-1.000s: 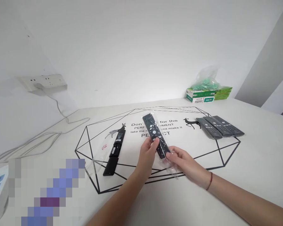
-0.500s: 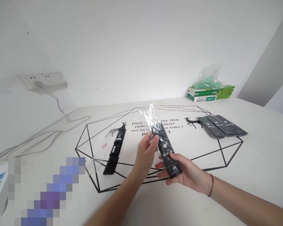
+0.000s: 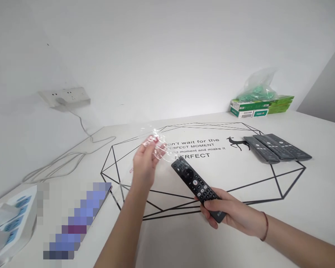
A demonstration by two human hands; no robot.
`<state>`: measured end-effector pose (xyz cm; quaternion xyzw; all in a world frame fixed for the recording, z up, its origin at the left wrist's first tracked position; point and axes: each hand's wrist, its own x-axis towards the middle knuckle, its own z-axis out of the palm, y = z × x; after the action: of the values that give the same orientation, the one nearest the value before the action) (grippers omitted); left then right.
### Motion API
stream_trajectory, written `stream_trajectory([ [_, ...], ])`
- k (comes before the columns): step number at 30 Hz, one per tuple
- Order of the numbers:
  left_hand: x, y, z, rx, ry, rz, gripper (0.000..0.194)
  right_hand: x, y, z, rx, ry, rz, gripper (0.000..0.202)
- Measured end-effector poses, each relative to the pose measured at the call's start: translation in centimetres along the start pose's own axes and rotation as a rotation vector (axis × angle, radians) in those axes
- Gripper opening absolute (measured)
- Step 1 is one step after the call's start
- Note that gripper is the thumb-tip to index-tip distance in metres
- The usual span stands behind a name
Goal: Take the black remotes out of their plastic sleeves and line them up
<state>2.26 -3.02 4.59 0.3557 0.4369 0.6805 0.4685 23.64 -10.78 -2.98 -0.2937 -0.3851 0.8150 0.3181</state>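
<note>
A black remote control is in my right hand, buttons facing up, with my thumb over its lower end. To its upper left, my left hand grips a clear plastic sleeve with closed fingers. The sleeve's end reaches to the top of the remote, whose body is out of the plastic. Several more dark remotes in clear wrapping lie side by side at the right of the table.
Green and white boxes with a clear bag on them stand at the back right. At the left are a wall socket, white cables, a power strip and a pixelated item.
The plastic sleeve has come off the remote, pulled up and left by my left hand. My right hand still holds the remote, now more tilted. The view has shifted left.
</note>
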Motion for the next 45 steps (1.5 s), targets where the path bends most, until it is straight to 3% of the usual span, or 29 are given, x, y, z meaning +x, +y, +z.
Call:
stream_trajectory([
  [5,2.7,3.5,-6.0,0.195,0.182,-0.008,0.041,0.0,0.1,0.1,0.026,0.038,0.013,0.025],
  [8,3.6,4.0,-9.4,0.498,0.231,-0.073,0.045,0.1,0.1,0.0,0.045,0.045,0.016,0.025],
  [12,4.2,3.4,-12.0,0.866,0.136,-0.14,0.071,0.0,0.1,-0.1,0.066,0.052,0.023,0.024],
  [14,4.4,3.1,-12.6,0.97,0.072,-0.166,0.071,-0.1,0.0,-0.1,0.068,0.052,0.028,0.024],
  [21,5.6,2.4,-13.6,1.341,0.062,-0.091,0.043,0.0,-0.1,-0.1,0.085,0.06,0.046,0.023],
  [28,5.9,1.6,-13.9,1.408,0.058,-0.1,0.039,0.0,0.1,-0.3,0.099,0.05,0.043,0.023],
  [32,6.0,1.6,-12.9,1.515,0.198,0.138,0.047,0.2,0.1,-0.3,0.135,0.067,0.057,0.03],
  [35,5.2,1.5,-10.0,1.387,0.23,0.344,0.044,0.3,0.2,-0.3,0.178,0.072,0.067,0.044],
  [37,3.8,1.0,-7.2,1.201,0.155,0.37,0.043,0.5,0.2,-0.2,0.211,0.072,0.04,0.047],
  [39,2.0,0.1,-4.3,1.045,-0.02,0.283,0.045,0.6,0.2,-0.2,0.242,0.084,0.004,0.045],
  [43,-1.5,-2.7,-0.2,0.837,-0.746,0.084,0.041,0.9,-0.1,-0.1,0.3,0.103,-0.045,0.047],
  [45,-2.8,-3.9,0.7,0.726,-0.986,0.002,0.038,1.0,-0.2,-0.2,0.316,0.09,-0.069,0.047],
])
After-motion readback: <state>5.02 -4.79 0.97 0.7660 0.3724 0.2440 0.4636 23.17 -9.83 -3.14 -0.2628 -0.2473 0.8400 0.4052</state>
